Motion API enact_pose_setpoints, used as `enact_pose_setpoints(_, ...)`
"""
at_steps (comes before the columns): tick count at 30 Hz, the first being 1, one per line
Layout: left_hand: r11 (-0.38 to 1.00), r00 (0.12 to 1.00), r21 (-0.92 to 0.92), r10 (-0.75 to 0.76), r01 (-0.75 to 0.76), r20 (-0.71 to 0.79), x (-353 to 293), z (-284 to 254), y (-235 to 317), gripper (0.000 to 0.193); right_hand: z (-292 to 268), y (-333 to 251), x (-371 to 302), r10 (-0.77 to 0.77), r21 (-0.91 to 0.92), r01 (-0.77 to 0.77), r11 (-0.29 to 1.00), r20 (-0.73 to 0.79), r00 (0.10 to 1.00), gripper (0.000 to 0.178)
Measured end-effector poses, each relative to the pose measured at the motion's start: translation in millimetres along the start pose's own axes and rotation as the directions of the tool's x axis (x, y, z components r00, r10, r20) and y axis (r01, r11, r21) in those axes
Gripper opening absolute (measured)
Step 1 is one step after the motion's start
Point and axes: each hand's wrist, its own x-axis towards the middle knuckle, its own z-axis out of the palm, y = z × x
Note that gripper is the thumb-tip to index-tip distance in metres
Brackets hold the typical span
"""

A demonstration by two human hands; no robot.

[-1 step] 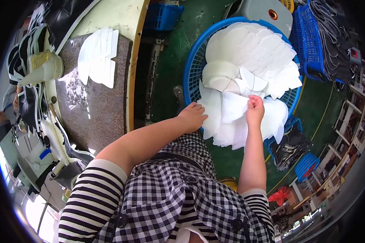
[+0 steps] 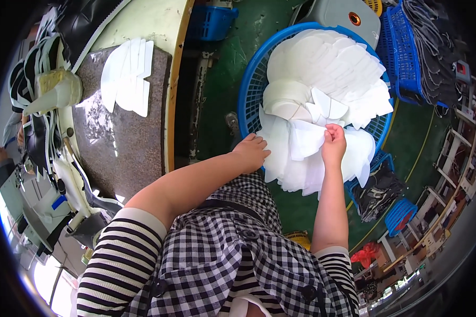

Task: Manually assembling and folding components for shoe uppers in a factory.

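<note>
A round blue basket [image 2: 251, 63] holds overlapping white sheet pieces [image 2: 322, 58] with rounded outlines, fanned in layers. My right hand [image 2: 334, 143] is closed in a pinch on the corner of one white piece [image 2: 305, 140], whose near part is lifted and slightly curved above the pile. At the basket's left side, my left hand [image 2: 253, 153] is palm down with its fingers bent over the rim, right beside the lower white pieces [image 2: 275, 142]. The rim under that hand is hidden. Small white cut pieces [image 2: 328, 104] lie loose in the middle of the pile.
On the left table, several white pieces [image 2: 127, 76] lie on a brown board [image 2: 127, 134], near a clear tape roll [image 2: 58, 90]. A grey plastic stool [image 2: 343, 16] stands behind the basket. Blue crates [image 2: 404, 63] with dark strips stand at right, and a smaller blue basket [image 2: 400, 214] below.
</note>
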Motion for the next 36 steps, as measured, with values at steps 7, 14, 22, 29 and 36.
enact_pose_setpoints(7, 0.999, 0.992, -0.044, -0.023, 0.028, 0.122, 10.1, -12.5, -0.9, 0.04, -13.3, -60.9, -38.6, -0.303, -0.143, 0.31, 0.94, 0.067, 0.951, 0.016)
enact_pose_setpoints(14, 0.876, 0.957, -0.48, -0.172, 0.042, -0.232, 0.5, -26.4, 20.4, 0.051, -30.1, -57.3, -46.4, 0.253, 0.443, -0.326, 0.835, 0.217, 0.943, 0.031)
enact_pose_setpoints(22, 0.625, 0.859, -0.779, -0.421, 0.043, -0.29, 17.8, -47.9, 44.6, 0.04, 13.3, -51.7, -64.4, 0.378, 0.564, -0.569, 0.599, 0.427, 0.821, 0.029)
enact_pose_setpoints(29, 0.173, 0.786, -0.981, -0.617, 0.086, -0.04, 28.5, -21.2, 37.3, 0.016, 28.4, -5.4, -67.9, 0.386, 0.568, -0.341, 0.749, 0.045, 0.921, 0.017)
enact_pose_setpoints(36, -0.056, 0.687, -0.961, -0.688, 0.271, 0.234, 22.3, -19.0, 9.6, 0.018, -82.8, 80.0, -20.8, 0.595, 0.618, -0.195, 0.761, -0.548, 0.587, 0.028)
